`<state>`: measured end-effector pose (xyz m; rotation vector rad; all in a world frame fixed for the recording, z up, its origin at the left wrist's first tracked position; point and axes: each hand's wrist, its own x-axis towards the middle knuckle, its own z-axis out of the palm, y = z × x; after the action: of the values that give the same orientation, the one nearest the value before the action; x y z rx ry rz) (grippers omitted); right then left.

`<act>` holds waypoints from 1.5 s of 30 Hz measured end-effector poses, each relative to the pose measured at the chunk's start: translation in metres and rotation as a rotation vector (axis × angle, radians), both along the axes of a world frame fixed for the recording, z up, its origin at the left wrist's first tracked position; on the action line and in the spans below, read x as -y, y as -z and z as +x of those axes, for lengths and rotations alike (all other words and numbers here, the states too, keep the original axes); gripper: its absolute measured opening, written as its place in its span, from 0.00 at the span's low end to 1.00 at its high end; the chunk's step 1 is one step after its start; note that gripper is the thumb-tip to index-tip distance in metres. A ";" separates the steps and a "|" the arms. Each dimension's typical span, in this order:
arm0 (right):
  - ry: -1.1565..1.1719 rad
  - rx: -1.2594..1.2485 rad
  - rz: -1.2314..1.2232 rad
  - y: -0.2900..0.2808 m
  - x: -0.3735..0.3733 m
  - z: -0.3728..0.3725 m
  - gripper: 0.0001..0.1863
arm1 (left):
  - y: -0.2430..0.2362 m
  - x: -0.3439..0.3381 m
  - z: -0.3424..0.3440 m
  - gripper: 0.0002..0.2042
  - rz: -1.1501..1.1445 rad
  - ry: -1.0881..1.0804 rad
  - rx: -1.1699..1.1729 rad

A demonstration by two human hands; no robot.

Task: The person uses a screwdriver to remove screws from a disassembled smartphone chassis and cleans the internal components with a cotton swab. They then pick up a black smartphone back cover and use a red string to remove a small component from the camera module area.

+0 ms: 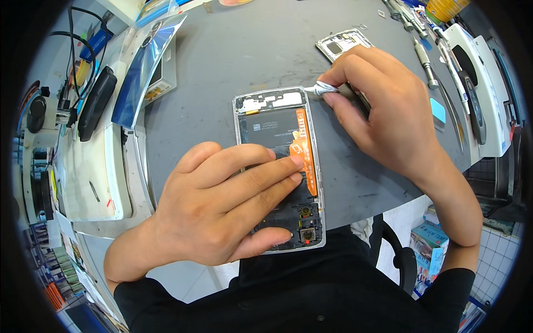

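Observation:
An opened phone (269, 133) lies at the table's front edge, its inside facing up. It has a black battery, an orange label strip (308, 176) down its right side and camera modules (307, 225) at the near right corner. My left hand (214, 202) rests flat across the battery, fingers stretched out, two fingertips on the orange strip. Between thumb and fingers, my right hand (388, 105) pinches a small white crumpled wipe (324, 88) at the phone's far right corner. Whether a tool is inside the wipe I cannot tell.
Another opened phone frame (344, 43) lies beyond my right hand, partly hidden by it. Screwdrivers (425, 64), tweezers (452, 114) and a light blue block (438, 114) line the right side. A blue phone back panel (145, 72) leans at the left, near a white tray (91, 183).

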<state>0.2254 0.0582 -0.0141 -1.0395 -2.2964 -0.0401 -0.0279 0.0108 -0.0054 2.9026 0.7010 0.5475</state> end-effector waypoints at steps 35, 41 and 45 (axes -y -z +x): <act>-0.055 0.037 -0.057 -0.003 0.030 0.005 0.11 | -0.005 0.001 0.004 0.22 0.002 -0.010 -0.003; -0.082 0.035 -0.058 -0.004 0.037 0.006 0.11 | -0.004 0.001 0.004 0.22 0.017 -0.010 0.000; -0.071 0.049 -0.079 -0.005 0.043 0.007 0.12 | -0.003 0.001 0.004 0.21 0.023 -0.008 0.003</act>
<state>0.2328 0.0150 -0.0096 -1.0055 -2.3949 0.0548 -0.0239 0.0103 -0.0025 2.9209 0.7108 0.5651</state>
